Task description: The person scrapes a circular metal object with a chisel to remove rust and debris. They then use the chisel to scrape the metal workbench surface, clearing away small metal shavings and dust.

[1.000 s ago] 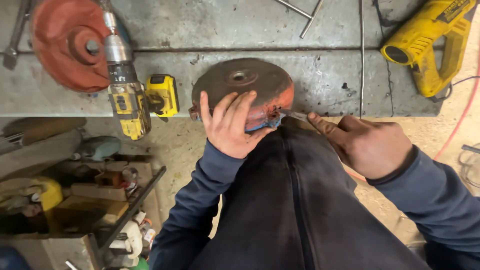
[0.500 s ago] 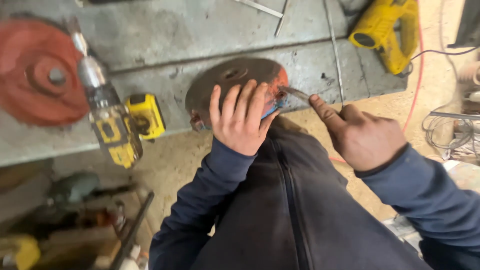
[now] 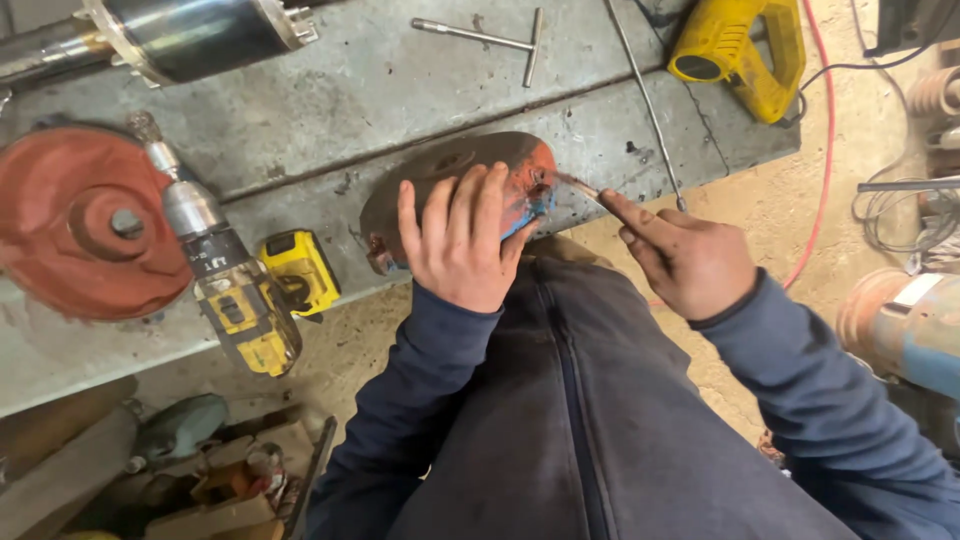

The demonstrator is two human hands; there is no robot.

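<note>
At the near edge of the grey metal tabletop (image 3: 420, 80) a rusty round disc (image 3: 455, 170), painted red and blue on its right rim, stands tilted between the tabletop edge and the person's lap. The left hand (image 3: 462, 240) lies flat on the disc's face with fingers spread and pressed against it, thumb hooked toward the painted rim. The right hand (image 3: 690, 262) is just to the right, its fingers pinched together around a thin metal tool (image 3: 578, 186) whose tip touches the disc's red and blue edge. Left of the disc a yellow cordless drill (image 3: 225, 280) lies on the tabletop, its chuck pointing toward a large red flanged wheel (image 3: 85, 225) that rests beside it. Farther back lie a T-handle wrench (image 3: 490, 38) and a long thin rod (image 3: 648, 110). A yellow power tool (image 3: 740, 52) sits at the tabletop's far right corner, with a red cable (image 3: 826, 140) running down across the sandy floor (image 3: 770, 200)
</note>
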